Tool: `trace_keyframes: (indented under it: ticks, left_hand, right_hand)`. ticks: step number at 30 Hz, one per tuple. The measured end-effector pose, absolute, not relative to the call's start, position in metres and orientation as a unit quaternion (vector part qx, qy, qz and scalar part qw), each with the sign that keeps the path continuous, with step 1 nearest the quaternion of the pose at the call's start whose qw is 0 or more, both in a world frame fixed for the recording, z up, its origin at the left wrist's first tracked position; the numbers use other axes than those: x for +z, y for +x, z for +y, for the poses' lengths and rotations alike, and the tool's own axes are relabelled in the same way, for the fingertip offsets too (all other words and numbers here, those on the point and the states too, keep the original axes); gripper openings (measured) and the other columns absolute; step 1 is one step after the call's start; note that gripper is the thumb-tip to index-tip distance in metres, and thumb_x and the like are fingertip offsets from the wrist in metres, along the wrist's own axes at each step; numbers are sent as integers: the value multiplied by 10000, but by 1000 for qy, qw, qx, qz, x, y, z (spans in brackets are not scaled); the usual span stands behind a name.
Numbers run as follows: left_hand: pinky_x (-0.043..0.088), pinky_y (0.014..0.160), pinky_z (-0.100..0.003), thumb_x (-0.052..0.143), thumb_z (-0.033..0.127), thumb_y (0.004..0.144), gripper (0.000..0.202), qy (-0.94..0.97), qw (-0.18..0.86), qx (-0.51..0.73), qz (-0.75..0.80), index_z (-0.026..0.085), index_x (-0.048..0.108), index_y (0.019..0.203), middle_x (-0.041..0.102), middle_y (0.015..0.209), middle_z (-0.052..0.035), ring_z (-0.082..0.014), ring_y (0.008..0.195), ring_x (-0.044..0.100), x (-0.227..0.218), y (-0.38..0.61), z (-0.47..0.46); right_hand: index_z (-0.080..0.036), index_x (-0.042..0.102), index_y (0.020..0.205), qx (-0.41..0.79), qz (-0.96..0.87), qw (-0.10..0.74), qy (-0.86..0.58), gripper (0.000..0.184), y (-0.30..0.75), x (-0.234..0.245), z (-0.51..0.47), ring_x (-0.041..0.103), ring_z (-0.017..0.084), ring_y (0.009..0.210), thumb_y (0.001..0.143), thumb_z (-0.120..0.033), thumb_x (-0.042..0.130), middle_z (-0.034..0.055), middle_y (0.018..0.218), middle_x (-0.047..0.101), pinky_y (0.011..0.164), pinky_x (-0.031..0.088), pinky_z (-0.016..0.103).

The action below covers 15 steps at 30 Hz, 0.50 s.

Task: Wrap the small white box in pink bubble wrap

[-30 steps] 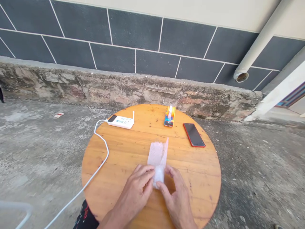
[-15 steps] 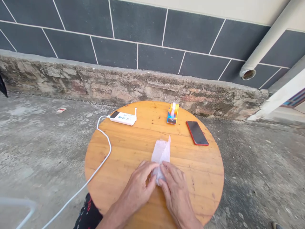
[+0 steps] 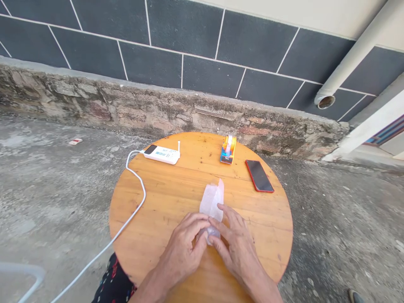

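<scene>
A thin, whitish translucent wrapping sheet (image 3: 211,198) lies on the round wooden table, its far end flat with one corner raised. The near end is bunched into a small translucent bundle (image 3: 213,235); what is inside, if anything, I cannot make out. My left hand (image 3: 186,237) curls round the bundle's left side, thumb and fingers closed on it. From the right, my right hand (image 3: 233,235) holds the bundle between thumb and a bent finger, while its index finger is lifted along the sheet's right edge.
Towards the back of the wooden table (image 3: 176,189) stands a yellow and blue tape dispenser (image 3: 227,150). A red-edged phone (image 3: 259,176) lies to the right. At the left is a white device (image 3: 162,154) with a white cable (image 3: 143,185) running off the table. A tiled wall (image 3: 151,63) rises behind.
My right index finger has lifted and spread away from the others, onto the sheet's right edge. The sheet's raised corner has tipped slightly left. The view has shifted a little.
</scene>
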<state>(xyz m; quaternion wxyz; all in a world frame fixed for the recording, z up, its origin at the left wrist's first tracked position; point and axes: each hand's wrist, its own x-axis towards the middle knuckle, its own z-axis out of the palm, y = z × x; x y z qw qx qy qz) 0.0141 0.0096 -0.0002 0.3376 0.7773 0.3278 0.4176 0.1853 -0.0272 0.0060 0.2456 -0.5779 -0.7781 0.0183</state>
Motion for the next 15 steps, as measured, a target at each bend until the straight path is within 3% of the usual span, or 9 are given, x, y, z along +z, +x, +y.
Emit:
trace_keyframes:
  ticks: [5,11,15]
  left_hand:
    - [521,778,-290,554,110,804,126,734,321,456,388,192,649,816,659,934,-51,-177,881,623,-3,24,8]
    - [521,744,-270,498,63,786,190,724,302,454,422,189,603,691,639,900,-40,-162,858,631,-5,30,7]
    - [517,736,-265,483,44,773,214,741,267,445,426,193,582,655,628,899,-39,-162,862,632,-6,30,6]
  right_hand:
    - [-319,605,1208,43,-779,230,-581,427,186,15,-24,448,327,1230,803,-186,625,88,1393,441,931,435,536]
    - [-325,571,1255,65,-798,229,-554,438,191,15,-20,410,322,1263,827,-253,631,82,1415,416,964,408,541]
    - [-306,554,1271,74,-791,283,-537,439,201,7,-24,439,305,1244,838,-281,623,86,1394,439,965,426,511]
